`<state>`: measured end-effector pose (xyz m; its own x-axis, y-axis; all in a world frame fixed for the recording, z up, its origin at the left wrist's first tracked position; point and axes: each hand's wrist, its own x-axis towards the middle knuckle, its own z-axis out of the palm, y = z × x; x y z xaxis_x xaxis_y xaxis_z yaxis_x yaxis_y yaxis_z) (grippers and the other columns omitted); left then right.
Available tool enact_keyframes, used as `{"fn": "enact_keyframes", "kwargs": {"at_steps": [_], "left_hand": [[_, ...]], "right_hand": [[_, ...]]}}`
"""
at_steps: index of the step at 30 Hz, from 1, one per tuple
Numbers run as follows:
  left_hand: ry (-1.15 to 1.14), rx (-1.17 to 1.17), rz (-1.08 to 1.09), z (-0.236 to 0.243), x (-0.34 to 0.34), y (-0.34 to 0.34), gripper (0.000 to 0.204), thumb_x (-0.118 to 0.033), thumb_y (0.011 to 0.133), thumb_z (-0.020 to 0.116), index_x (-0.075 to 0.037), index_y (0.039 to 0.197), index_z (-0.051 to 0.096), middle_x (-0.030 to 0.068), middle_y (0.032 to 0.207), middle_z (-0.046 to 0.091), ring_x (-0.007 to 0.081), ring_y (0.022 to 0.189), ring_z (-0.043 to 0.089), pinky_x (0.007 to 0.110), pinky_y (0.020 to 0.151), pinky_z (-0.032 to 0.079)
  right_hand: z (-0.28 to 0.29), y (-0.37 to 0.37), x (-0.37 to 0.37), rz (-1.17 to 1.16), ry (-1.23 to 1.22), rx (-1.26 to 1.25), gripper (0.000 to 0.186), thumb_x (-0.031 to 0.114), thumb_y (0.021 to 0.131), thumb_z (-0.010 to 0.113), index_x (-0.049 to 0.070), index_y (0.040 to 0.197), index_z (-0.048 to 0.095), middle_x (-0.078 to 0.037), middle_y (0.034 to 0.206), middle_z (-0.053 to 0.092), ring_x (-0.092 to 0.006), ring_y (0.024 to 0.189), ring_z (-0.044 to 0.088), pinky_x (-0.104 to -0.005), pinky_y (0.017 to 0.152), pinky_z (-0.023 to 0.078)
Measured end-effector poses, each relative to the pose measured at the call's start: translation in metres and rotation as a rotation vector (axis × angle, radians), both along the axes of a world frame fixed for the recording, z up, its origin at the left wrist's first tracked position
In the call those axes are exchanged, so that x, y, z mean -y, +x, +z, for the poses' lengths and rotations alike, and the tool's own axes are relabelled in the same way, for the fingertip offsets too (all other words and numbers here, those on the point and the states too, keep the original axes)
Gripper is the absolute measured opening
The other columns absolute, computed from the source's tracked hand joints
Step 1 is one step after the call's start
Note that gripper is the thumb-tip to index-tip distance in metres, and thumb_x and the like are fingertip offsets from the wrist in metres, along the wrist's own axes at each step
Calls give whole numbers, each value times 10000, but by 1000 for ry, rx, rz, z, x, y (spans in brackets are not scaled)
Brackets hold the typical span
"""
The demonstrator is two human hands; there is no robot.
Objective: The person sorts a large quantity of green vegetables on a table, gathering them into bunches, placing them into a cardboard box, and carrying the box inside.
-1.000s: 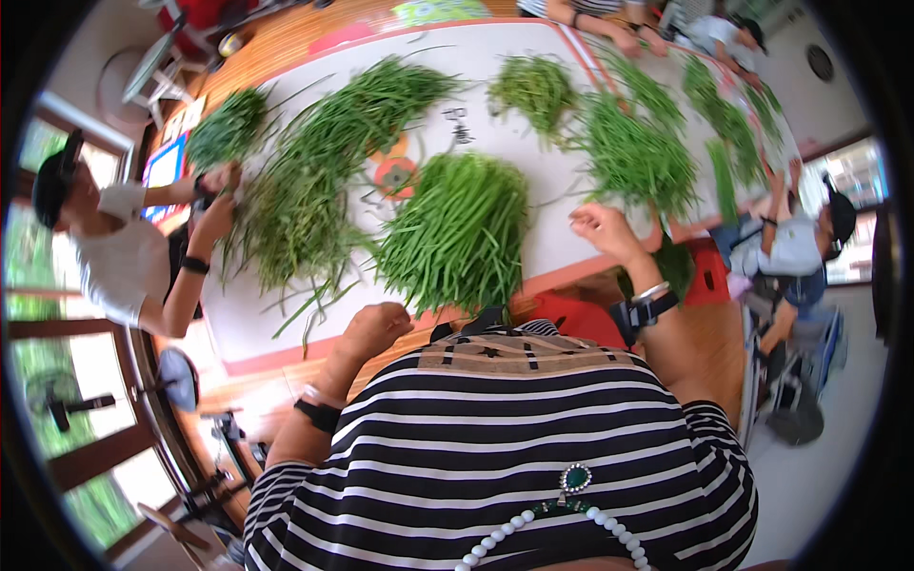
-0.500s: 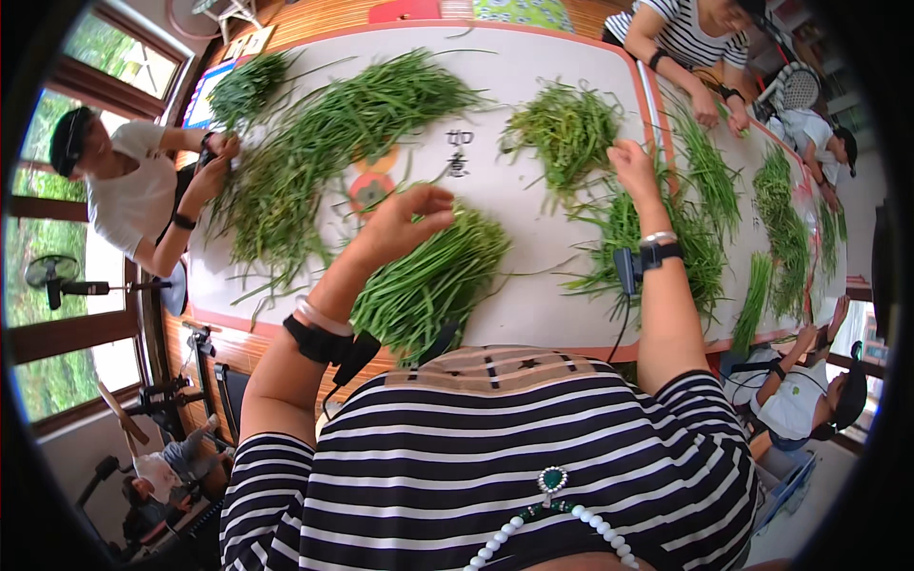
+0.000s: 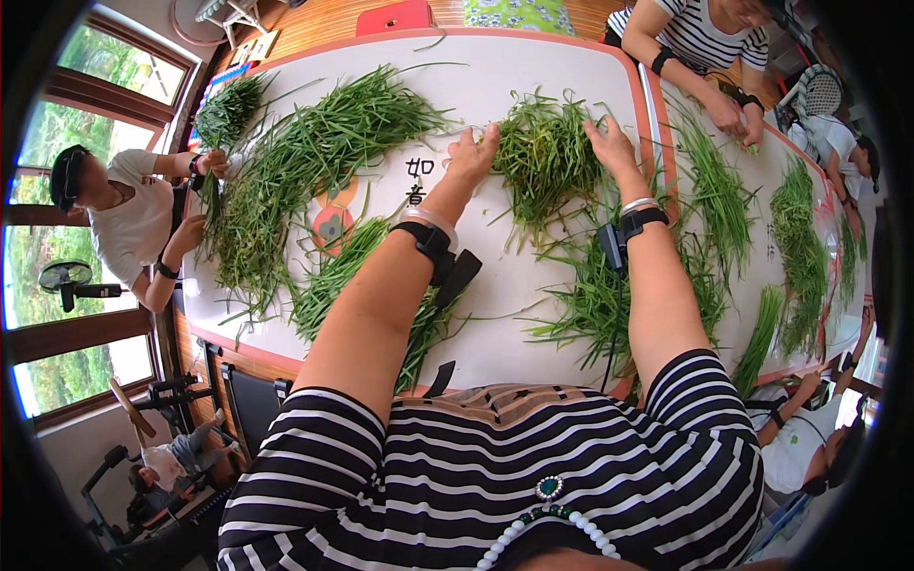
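A loose heap of long thin greens (image 3: 545,162), looking like chives, lies at the far middle of the table. On its left side my left hand (image 3: 468,160) is open with fingers extended, close to the leaves or just touching them. Opposite it, my right hand (image 3: 614,150) is at the right side of the heap, fingers apart and palm turned inward. Nothing shows gripped in either hand. Under my left forearm lies a bundle of greens (image 3: 328,285), partly hidden by the arm. Another pile of greens (image 3: 595,300) spreads beside and under my right forearm.
The white table (image 3: 514,285) has a pink border. A large heap of greens (image 3: 333,133) covers its left side, where a person (image 3: 133,190) holds some. Across on the right works another person in stripes (image 3: 695,48). More greens (image 3: 795,257) lie on the right-hand table.
My left hand has moved right and away from me, from above the near bundle to the far heap's left side. My right hand has shifted slightly farther away and opened.
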<state>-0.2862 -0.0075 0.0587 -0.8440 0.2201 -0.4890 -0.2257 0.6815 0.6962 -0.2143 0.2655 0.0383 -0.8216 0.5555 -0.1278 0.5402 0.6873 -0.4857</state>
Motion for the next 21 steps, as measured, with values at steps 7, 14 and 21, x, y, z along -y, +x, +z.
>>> {"fn": "enact_keyframes", "kwargs": {"at_steps": [7, 14, 21], "left_hand": [[244, 68, 87, -22, -18, 29, 889, -753, 845, 387, -164, 1496, 246, 238, 1486, 222, 481, 1289, 331, 573, 984, 391], [930, 608, 370, 21, -29, 52, 831, -722, 901, 312, -80, 1427, 340, 178, 1426, 376, 347, 1307, 382, 582, 1007, 377], [1236, 791, 332, 34, -14, 59, 897, -760, 886, 156, -102, 1485, 272, 103, 1485, 328, 291, 1377, 293, 590, 1110, 204]], "right_hand": [[2, -10, 76, 137, 1, 97, 778, 670, 863, 459, 123, 1415, 428, -152, 1388, 493, -474, 1276, 383, -595, 1007, 363], [-8, 4, 129, 149, -163, -214, 908, 621, 773, 658, -28, 1366, 434, -275, 1286, 535, -374, 1220, 509, -435, 1028, 375], [14, 20, 146, -39, -890, -509, 690, 244, 666, 867, -11, 1216, 536, -113, 1055, 659, -232, 918, 646, -338, 781, 530]]}}
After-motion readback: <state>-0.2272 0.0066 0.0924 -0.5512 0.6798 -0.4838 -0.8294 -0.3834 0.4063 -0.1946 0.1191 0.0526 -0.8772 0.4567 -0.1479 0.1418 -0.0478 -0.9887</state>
